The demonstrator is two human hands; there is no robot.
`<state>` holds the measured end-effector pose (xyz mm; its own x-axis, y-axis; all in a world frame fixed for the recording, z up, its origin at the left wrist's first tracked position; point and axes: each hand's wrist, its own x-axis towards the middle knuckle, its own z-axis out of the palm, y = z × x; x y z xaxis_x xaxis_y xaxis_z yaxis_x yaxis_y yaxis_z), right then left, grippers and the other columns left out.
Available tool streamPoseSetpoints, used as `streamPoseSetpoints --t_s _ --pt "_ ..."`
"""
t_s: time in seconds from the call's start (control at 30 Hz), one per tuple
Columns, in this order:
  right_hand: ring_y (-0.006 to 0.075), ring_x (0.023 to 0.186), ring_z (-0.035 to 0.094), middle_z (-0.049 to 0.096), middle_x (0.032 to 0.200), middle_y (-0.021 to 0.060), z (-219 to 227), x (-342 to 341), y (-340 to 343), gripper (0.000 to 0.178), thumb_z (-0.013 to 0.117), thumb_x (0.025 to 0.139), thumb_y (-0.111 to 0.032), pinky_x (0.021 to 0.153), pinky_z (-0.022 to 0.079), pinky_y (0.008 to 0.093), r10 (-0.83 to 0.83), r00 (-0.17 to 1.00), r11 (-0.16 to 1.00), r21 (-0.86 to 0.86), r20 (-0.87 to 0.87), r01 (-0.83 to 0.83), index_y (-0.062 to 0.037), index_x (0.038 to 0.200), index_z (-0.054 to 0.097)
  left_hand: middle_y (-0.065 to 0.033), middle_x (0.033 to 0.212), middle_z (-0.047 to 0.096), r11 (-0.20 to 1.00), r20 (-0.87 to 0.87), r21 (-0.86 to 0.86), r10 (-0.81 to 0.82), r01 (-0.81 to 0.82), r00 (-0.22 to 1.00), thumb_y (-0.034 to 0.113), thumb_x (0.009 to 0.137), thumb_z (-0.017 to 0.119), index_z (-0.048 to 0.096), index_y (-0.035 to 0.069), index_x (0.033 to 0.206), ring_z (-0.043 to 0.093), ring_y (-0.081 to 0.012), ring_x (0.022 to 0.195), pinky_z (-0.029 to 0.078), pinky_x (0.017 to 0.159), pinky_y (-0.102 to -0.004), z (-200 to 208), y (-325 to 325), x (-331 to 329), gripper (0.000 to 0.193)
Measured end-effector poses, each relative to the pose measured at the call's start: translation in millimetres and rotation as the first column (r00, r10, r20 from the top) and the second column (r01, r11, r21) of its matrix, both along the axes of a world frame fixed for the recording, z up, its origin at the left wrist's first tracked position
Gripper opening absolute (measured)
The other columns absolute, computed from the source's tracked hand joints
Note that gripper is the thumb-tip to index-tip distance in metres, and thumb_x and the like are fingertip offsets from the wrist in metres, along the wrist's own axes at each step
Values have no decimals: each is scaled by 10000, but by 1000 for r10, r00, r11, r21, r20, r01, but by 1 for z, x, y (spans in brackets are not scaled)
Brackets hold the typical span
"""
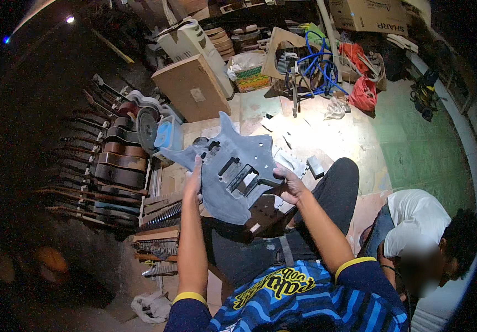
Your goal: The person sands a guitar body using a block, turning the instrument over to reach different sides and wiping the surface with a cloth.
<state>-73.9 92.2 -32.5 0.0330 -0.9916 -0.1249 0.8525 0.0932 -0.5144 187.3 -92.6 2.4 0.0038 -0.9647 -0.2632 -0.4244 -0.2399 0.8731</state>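
Observation:
Above my lap I hold a grey electric guitar body [216, 191] with two pointed horns and several dark routed cavities and small holes. My left hand [193, 178] grips its left edge, fingers mostly hidden behind it. On the opposite edge, my right hand [290, 185] is closed with the thumb on the face. The body is tilted, its surface patchy and dusty-looking. Just beyond my right hand, a small grey rectangular block [315, 167] rests on the floor by some pale sheets.
Several guitars [121, 160] stand in a rack at left, near a blue container [166, 133]. A wooden panel [191, 88], coiled blue hose [321, 66] and red plastic bag [363, 94] lie ahead. Another person in a white shirt [415, 216] bends close at my right.

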Motion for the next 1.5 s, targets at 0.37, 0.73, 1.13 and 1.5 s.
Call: streamPoseSetpoints --t_s 0.37,0.73,1.13,1.5 --pt "183 829 628 641 959 67 -2 -3 -22 376 604 780 -97 770 530 329 -345 919 936 1 -189 352 -13 1146 576 -228 1596 203 421 731 -309 -468 853 496 324 934 534 265 -33 1506 197 -357 1483 173 1162 -558 -31 160 -91 726" --pt "308 1095 612 637 1198 141 18 -7 -16 488 592 834 -234 967 478 489 -326 932 932 217 157 289 -27 1273 534 -211 1399 521 397 547 -717 -188 573 816 317 750 803 578 17 1277 500 -370 1289 411 1049 -470 0 104 -74 647" --pt "311 1218 549 570 1336 138 50 -27 26 635 615 866 -428 1014 407 588 -180 982 937 314 63 152 -81 1379 477 -152 1051 723 278 281 -851 -477 446 833 105 720 750 672 37 1020 690 -336 1026 507 939 -451 -14 101 -58 318" --pt "335 1272 513 534 1380 154 17 -31 21 674 603 876 -448 1050 364 621 -141 977 929 362 157 76 -88 1421 437 -137 1020 730 309 319 -804 -496 508 807 115 714 761 699 34 1009 704 -312 991 531 901 -421 -5 104 -57 312"
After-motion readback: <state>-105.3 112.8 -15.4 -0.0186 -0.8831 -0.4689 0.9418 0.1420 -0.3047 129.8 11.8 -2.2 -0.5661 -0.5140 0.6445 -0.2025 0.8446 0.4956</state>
